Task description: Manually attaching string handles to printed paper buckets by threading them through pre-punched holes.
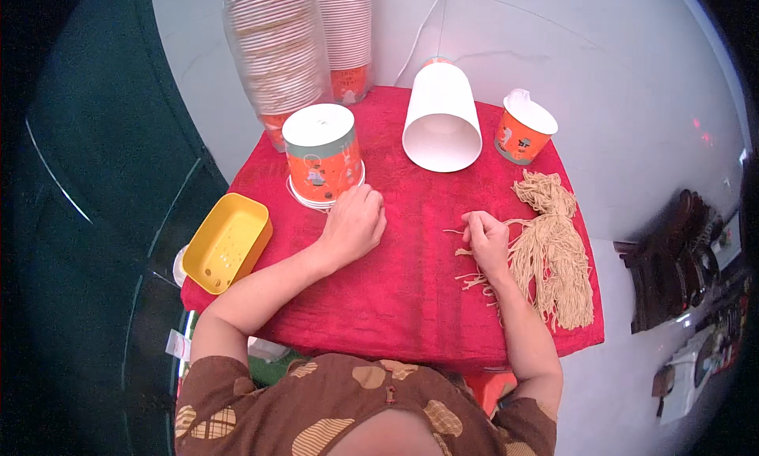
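- Bundle of tan strings (553, 250) lies on the right side of the red cloth (411, 282), spread into a loose fan; a few stray strands (473, 280) sit pulled out to its left, likely so single ones can be taken without tangling.
- Right hand (486, 241) rests at the bundle's left edge, fingers curled together and pinching at strands near the fingertips; how many it has, cannot tell.
- Left hand (354, 223) lies on the cloth as a loose fist, fingers folded in, holding nothing visible; it is just beside the base of the upturned orange paper cup (322, 154), seemingly parked close for reach.
- Behind: a white cup on its side (441, 117), mouth toward the person; an orange cup with white lid (523, 128) at the back right.
- Tall wrapped stacks of cups (296, 45) stand at the back left, out of the working space.
- Yellow tray (227, 242) sits off the cloth's left edge.
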A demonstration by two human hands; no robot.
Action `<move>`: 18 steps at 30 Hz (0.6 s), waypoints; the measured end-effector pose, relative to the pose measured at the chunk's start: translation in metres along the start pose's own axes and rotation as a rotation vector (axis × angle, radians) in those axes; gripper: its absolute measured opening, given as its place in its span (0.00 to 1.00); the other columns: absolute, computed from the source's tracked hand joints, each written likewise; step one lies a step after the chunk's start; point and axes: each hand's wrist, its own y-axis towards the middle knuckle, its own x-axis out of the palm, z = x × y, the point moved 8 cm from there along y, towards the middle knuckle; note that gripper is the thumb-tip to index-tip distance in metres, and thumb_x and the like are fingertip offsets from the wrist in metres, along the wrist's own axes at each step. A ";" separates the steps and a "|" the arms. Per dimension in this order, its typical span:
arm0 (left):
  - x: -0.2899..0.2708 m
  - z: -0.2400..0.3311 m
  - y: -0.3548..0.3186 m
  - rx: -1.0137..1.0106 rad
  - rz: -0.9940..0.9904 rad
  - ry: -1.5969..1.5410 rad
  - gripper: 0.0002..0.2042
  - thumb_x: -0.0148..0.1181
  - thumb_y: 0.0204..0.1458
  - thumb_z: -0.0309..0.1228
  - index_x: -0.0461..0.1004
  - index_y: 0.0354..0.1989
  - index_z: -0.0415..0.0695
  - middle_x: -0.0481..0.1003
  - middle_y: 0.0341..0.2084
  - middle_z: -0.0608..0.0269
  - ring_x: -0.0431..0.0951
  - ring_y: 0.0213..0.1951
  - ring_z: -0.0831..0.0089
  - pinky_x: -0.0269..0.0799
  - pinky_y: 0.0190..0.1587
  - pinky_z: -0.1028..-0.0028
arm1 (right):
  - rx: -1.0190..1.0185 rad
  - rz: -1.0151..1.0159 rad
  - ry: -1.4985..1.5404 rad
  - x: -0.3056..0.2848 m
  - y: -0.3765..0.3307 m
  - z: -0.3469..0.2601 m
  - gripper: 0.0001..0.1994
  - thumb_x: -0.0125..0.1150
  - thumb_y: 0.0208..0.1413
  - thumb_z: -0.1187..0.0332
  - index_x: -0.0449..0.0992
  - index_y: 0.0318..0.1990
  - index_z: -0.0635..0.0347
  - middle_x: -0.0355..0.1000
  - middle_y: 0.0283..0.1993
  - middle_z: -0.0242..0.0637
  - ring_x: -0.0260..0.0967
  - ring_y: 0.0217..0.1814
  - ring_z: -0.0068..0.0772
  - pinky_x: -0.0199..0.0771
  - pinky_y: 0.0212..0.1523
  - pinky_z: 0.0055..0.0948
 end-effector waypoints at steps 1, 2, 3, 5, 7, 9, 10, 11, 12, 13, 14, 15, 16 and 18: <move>0.000 0.003 0.009 0.031 0.035 -0.013 0.06 0.59 0.45 0.23 0.67 0.29 0.39 0.67 0.28 0.52 0.71 0.34 0.54 0.67 0.37 0.59 | 0.000 0.009 0.007 -0.002 -0.001 -0.001 0.13 0.50 0.64 0.68 0.79 0.35 0.67 0.71 0.18 0.31 0.65 0.20 0.18 0.65 0.23 0.24; -0.001 0.005 0.018 0.063 0.072 -0.026 0.07 0.59 0.46 0.23 0.66 0.30 0.39 0.67 0.28 0.52 0.71 0.33 0.54 0.68 0.37 0.59 | -0.002 0.019 0.013 -0.003 -0.001 -0.002 0.13 0.50 0.63 0.68 0.79 0.35 0.67 0.71 0.17 0.31 0.65 0.20 0.17 0.65 0.23 0.24; 0.005 0.002 0.027 0.054 0.032 -0.036 0.09 0.60 0.47 0.21 0.68 0.35 0.37 0.70 0.32 0.50 0.72 0.37 0.53 0.69 0.40 0.60 | 0.004 0.015 0.022 -0.004 -0.002 -0.002 0.12 0.50 0.63 0.69 0.79 0.34 0.67 0.71 0.18 0.31 0.66 0.21 0.17 0.66 0.23 0.24; 0.009 0.003 0.048 0.093 0.108 -0.021 0.10 0.60 0.46 0.20 0.68 0.37 0.36 0.70 0.34 0.49 0.72 0.38 0.52 0.70 0.41 0.60 | -0.026 0.001 0.027 -0.002 -0.006 -0.001 0.11 0.51 0.62 0.71 0.78 0.34 0.68 0.71 0.18 0.31 0.67 0.21 0.18 0.67 0.24 0.24; 0.014 0.003 0.068 0.134 0.191 -0.010 0.14 0.60 0.45 0.18 0.68 0.41 0.34 0.69 0.38 0.47 0.71 0.42 0.52 0.70 0.44 0.59 | -0.038 -0.036 0.023 0.001 -0.009 0.001 0.11 0.51 0.64 0.71 0.78 0.35 0.68 0.70 0.19 0.27 0.63 0.21 0.15 0.63 0.23 0.21; 0.024 0.001 0.086 0.165 0.233 -0.009 0.13 0.60 0.45 0.19 0.68 0.41 0.35 0.69 0.37 0.48 0.71 0.41 0.52 0.69 0.44 0.59 | -0.070 -0.067 0.003 0.004 -0.010 -0.003 0.11 0.51 0.63 0.71 0.78 0.34 0.68 0.71 0.19 0.29 0.66 0.22 0.16 0.66 0.23 0.22; 0.028 0.000 0.093 0.185 0.274 -0.003 0.13 0.59 0.45 0.20 0.69 0.40 0.35 0.68 0.36 0.49 0.70 0.41 0.52 0.67 0.44 0.59 | -0.068 -0.081 -0.017 0.006 -0.011 -0.005 0.11 0.51 0.63 0.72 0.78 0.34 0.68 0.71 0.19 0.29 0.67 0.22 0.16 0.67 0.24 0.22; 0.032 0.001 0.101 0.180 0.270 0.000 0.13 0.58 0.44 0.19 0.69 0.41 0.35 0.68 0.36 0.49 0.70 0.41 0.53 0.67 0.43 0.59 | -0.067 -0.095 -0.039 0.007 -0.011 -0.007 0.10 0.51 0.63 0.72 0.78 0.34 0.68 0.71 0.19 0.30 0.68 0.22 0.17 0.68 0.24 0.22; 0.037 0.000 0.107 0.189 0.273 -0.005 0.13 0.58 0.44 0.19 0.69 0.41 0.35 0.68 0.36 0.49 0.70 0.41 0.53 0.67 0.43 0.59 | -0.106 -0.093 -0.066 0.008 -0.013 -0.010 0.10 0.52 0.62 0.72 0.78 0.34 0.68 0.72 0.19 0.32 0.70 0.22 0.19 0.70 0.25 0.23; 0.044 -0.002 0.113 0.208 0.266 0.025 0.13 0.58 0.43 0.19 0.70 0.40 0.35 0.68 0.36 0.49 0.70 0.40 0.53 0.67 0.43 0.60 | -0.145 -0.094 -0.086 0.008 -0.014 -0.013 0.10 0.52 0.62 0.72 0.78 0.34 0.68 0.73 0.19 0.33 0.71 0.22 0.20 0.70 0.25 0.24; 0.048 -0.002 0.120 0.227 0.258 0.058 0.13 0.57 0.43 0.19 0.70 0.40 0.35 0.68 0.36 0.49 0.70 0.40 0.53 0.68 0.43 0.60 | -0.186 -0.096 -0.105 0.009 -0.015 -0.017 0.10 0.52 0.62 0.72 0.78 0.34 0.68 0.73 0.20 0.34 0.72 0.22 0.21 0.71 0.25 0.24; 0.051 -0.004 0.126 0.233 0.261 0.058 0.13 0.57 0.43 0.19 0.70 0.40 0.35 0.68 0.36 0.49 0.70 0.40 0.53 0.68 0.43 0.60 | -0.227 -0.088 -0.121 0.009 -0.017 -0.020 0.09 0.52 0.62 0.73 0.78 0.35 0.69 0.74 0.20 0.36 0.73 0.22 0.23 0.72 0.26 0.25; 0.054 -0.003 0.132 0.267 0.267 0.092 0.13 0.56 0.43 0.19 0.70 0.40 0.35 0.68 0.35 0.50 0.70 0.40 0.54 0.68 0.42 0.61 | -0.248 -0.092 -0.148 0.008 -0.018 -0.021 0.09 0.52 0.61 0.73 0.78 0.35 0.68 0.74 0.20 0.37 0.73 0.22 0.23 0.72 0.26 0.25; 0.058 -0.004 0.145 0.303 0.271 0.130 0.13 0.55 0.42 0.20 0.71 0.40 0.35 0.69 0.35 0.50 0.70 0.39 0.55 0.68 0.42 0.61 | -0.282 -0.098 -0.174 0.009 -0.020 -0.025 0.09 0.53 0.61 0.73 0.78 0.35 0.68 0.74 0.20 0.38 0.73 0.22 0.25 0.73 0.26 0.26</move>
